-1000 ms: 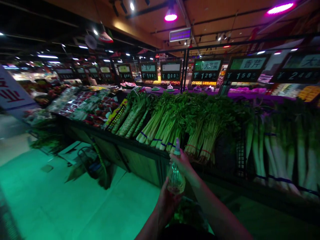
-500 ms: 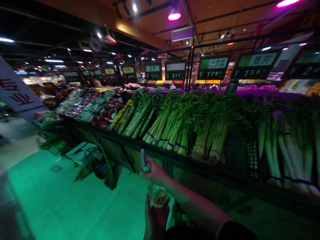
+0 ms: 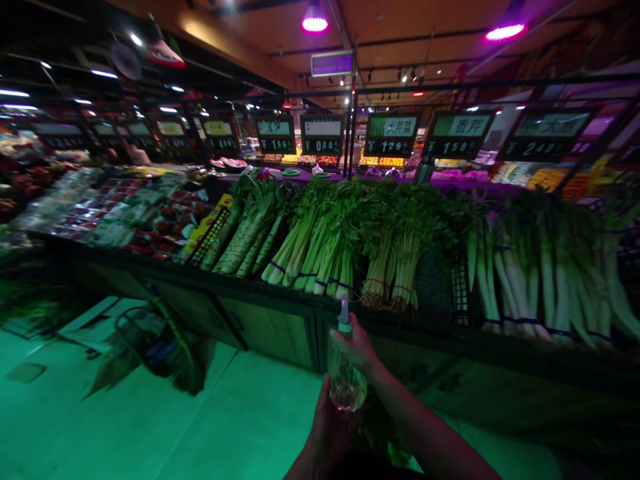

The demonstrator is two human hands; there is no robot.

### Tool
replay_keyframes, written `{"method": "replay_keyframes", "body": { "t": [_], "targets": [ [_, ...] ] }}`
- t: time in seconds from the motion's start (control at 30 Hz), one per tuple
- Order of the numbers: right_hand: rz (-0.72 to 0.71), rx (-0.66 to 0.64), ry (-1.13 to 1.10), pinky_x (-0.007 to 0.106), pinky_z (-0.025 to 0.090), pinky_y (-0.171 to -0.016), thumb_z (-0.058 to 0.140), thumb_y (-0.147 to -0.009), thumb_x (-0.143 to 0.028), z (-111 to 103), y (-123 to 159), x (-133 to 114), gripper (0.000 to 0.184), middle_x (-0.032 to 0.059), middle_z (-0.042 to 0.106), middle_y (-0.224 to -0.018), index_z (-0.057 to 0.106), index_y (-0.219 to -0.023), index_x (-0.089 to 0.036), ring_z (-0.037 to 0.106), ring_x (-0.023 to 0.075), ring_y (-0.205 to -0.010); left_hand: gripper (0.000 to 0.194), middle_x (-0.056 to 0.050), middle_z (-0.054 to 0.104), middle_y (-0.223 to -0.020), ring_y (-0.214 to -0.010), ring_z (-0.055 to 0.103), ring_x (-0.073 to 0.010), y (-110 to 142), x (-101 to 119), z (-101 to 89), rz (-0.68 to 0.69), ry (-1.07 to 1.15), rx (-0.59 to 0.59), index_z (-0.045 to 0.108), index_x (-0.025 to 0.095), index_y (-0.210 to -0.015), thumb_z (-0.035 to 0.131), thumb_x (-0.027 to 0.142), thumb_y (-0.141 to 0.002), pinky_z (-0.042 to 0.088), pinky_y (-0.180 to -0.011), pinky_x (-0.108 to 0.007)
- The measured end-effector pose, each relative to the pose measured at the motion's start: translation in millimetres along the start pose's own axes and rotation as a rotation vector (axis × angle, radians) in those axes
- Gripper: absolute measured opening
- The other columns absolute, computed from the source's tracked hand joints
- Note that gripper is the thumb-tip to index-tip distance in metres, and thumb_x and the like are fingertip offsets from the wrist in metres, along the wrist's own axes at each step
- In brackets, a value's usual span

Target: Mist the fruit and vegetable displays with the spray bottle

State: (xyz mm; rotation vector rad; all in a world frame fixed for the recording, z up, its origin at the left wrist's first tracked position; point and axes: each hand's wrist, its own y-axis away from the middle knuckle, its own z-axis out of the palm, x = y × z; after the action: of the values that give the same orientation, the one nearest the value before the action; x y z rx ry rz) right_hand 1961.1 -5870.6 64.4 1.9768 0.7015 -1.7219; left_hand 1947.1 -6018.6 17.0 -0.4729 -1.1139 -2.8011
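A clear spray bottle (image 3: 345, 380) with a pale nozzle stands upright in front of me, low in the view. My right hand (image 3: 357, 347) is wrapped round its neck just under the nozzle. My left hand (image 3: 330, 427) cups the bottle's rounded bottom from below. The nozzle points toward the bundles of celery (image 3: 320, 247) on the sloping produce stand (image 3: 260, 320).
Leeks (image 3: 540, 267) lie right of the celery, packaged produce (image 3: 125, 213) to the left. Price signs (image 3: 390, 133) hang above the stand. A basket with greens (image 3: 160, 347) sits on the green-lit floor (image 3: 225, 427) at the stand's base.
The bottle has swung from left of centre back to the middle and stands more upright. The view has shifted left to right along the stand.
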Motion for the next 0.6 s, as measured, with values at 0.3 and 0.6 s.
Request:
{"method": "replay_keyframes", "body": {
  "t": [0.3,0.6],
  "targets": [
    [0.055,0.295,-0.148,0.042,0.061,-0.070,0.076,-0.074,-0.058,-72,70,34,0.055,-0.0020,0.068,-0.076,0.055,-0.113,-0.025,0.073,0.0268,-0.069,0.069,-0.013,0.081,-0.089,-0.068,0.075,-0.0167,-8,-63,7.3,-0.253,-0.011,-0.288,0.071,0.004,-0.117,0.036,0.063,-0.106,0.052,-0.059,-0.024],
    [0.169,0.424,-0.202,0.041,0.061,-0.070,0.078,-0.074,-0.055,-95,142,52,0.056,-0.0026,0.068,-0.076,0.058,-0.117,-0.025,0.075,0.0275,-0.071,0.075,-0.012,0.078,-0.080,-0.059,0.073,-0.0152,21,-116,-19.1,-0.376,-0.109,-0.221,0.076,0.000,-0.108,0.053,0.070,-0.098,0.049,-0.049,-0.019]
  ]
}}
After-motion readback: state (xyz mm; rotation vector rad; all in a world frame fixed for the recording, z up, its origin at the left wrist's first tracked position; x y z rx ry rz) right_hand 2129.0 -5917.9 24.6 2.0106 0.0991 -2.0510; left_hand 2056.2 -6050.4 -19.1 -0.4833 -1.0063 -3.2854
